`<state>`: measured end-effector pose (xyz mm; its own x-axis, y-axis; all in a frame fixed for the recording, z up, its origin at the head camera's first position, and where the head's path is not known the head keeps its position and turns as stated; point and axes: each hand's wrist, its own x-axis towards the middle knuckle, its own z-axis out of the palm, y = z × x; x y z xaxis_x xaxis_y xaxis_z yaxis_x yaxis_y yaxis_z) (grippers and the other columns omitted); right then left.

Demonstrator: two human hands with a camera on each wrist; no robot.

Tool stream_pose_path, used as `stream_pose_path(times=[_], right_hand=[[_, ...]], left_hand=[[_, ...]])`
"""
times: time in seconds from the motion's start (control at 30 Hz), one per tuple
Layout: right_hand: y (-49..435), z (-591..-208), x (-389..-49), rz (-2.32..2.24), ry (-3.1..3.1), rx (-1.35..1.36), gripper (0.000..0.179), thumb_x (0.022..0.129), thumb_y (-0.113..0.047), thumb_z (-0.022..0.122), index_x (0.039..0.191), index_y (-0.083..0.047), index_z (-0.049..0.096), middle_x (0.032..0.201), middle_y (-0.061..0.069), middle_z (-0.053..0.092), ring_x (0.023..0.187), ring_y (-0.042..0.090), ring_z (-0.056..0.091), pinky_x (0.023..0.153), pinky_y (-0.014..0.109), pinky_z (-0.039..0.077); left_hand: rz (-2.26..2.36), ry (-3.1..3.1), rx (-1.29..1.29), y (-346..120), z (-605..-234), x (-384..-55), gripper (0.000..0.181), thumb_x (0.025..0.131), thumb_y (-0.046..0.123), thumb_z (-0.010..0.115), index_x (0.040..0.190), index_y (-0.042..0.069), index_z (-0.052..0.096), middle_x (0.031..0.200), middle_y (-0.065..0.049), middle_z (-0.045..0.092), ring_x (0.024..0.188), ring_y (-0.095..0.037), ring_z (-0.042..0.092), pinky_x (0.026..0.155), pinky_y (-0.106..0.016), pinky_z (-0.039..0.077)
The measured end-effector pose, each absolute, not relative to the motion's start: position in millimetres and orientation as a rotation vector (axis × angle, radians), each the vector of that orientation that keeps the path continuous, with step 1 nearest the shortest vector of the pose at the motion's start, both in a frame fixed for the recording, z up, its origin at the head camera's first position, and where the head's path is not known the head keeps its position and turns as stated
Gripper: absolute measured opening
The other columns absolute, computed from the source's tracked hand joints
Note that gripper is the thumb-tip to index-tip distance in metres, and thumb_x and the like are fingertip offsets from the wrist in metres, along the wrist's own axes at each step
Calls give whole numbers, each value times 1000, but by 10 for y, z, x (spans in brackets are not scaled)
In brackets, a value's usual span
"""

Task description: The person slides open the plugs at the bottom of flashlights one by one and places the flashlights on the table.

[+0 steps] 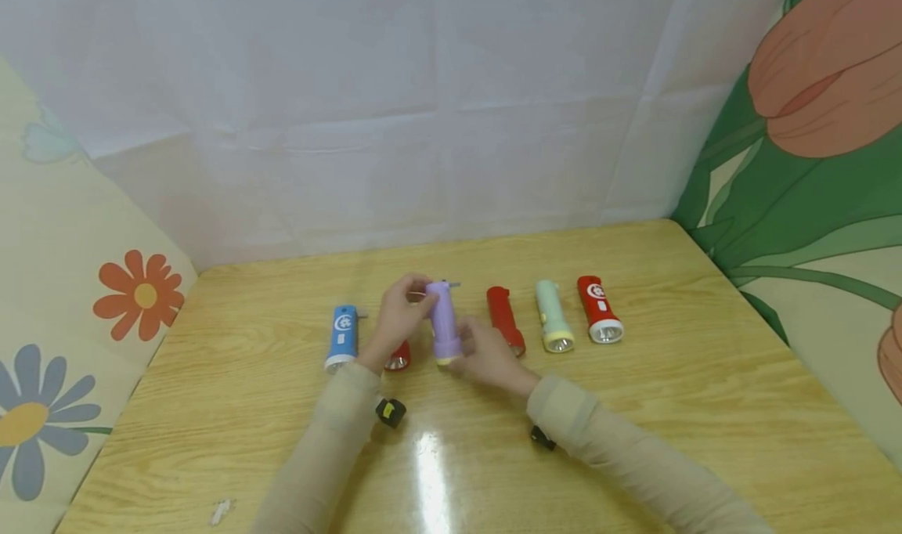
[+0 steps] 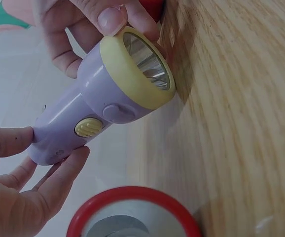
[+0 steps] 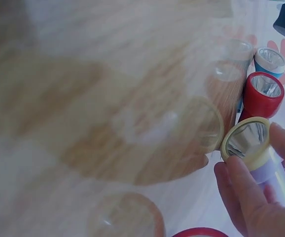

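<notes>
A purple flashlight [image 1: 443, 319] with a yellow lens rim is between my two hands at the middle of the table. My left hand [image 1: 403, 315] pinches its tail end, thumb on one side and fingers on the other. Around the lens end, the fingers and thumb of my right hand [image 1: 488, 354] hold the yellow rim [image 3: 230, 143]. In the left wrist view the flashlight's yellow switch [image 2: 89, 127] shows on its side, and the lens tilts toward the wood. A red flashlight [image 1: 398, 357] lies beside my left wrist, mostly hidden by it.
A blue flashlight [image 1: 343, 330] lies at the left of the row. To the right lie a red flashlight [image 1: 502, 315], a pale green one [image 1: 552, 311] and a red one with a white rim [image 1: 595, 303]. A white cloth [image 1: 437, 127] hangs behind the table. A small white scrap [image 1: 221, 510] lies front left.
</notes>
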<state>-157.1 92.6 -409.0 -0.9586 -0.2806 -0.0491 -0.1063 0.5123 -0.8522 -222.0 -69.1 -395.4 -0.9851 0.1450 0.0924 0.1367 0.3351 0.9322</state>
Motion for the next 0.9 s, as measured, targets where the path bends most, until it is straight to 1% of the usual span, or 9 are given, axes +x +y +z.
stream_pose_path(times=[0.17,0.3,0.43,0.63,0.77,0.9], right_hand=[[932,-4087,-1571,-1410,2594,-357,37,73,-2,70,106,-5,51,107,14,59,97,27,58,77,38,50],[932,-4094,-1575,-1411,2605,-363,34,74,-4,70,103,-5,52,106,14,60,98,28,58,78,39,50],[929,-4103,-1579,-1422,2605,-352,34,75,-4,70,104,-5,53,106,14,60,97,27,58,78,39,50],[923,-4105,-1591,-1430,2592,-340,34,75,-5,70,104,-4,53,104,15,61,95,26,59,76,37,51],[919,-4091,-1598,-1446,2567,-314,35,76,-4,70,106,-2,52,105,16,60,96,27,60,77,36,51],[921,-4086,-1605,-1421,2576,-303,35,77,-6,70,106,-2,52,106,15,60,96,26,60,78,36,51]], left_hand=[[1795,2539,245,-687,-3952,-2244,24,86,6,60,109,0,56,106,-18,58,94,-30,58,72,-34,53],[1792,2528,232,-682,-3950,-2259,24,87,5,59,109,-1,56,106,-19,58,93,-30,58,72,-34,53],[1781,2548,239,-677,-3942,-2252,21,86,4,59,107,0,56,104,-18,58,91,-29,59,71,-33,54],[1755,2532,195,-661,-3979,-2297,26,85,4,59,111,-1,55,107,-20,58,94,-32,58,71,-34,54],[1747,2523,179,-635,-4000,-2319,28,85,2,59,113,-1,54,109,-22,57,95,-33,58,72,-34,54],[1731,2521,176,-615,-4000,-2317,30,85,1,58,115,-1,52,111,-24,56,97,-34,58,73,-34,53]])
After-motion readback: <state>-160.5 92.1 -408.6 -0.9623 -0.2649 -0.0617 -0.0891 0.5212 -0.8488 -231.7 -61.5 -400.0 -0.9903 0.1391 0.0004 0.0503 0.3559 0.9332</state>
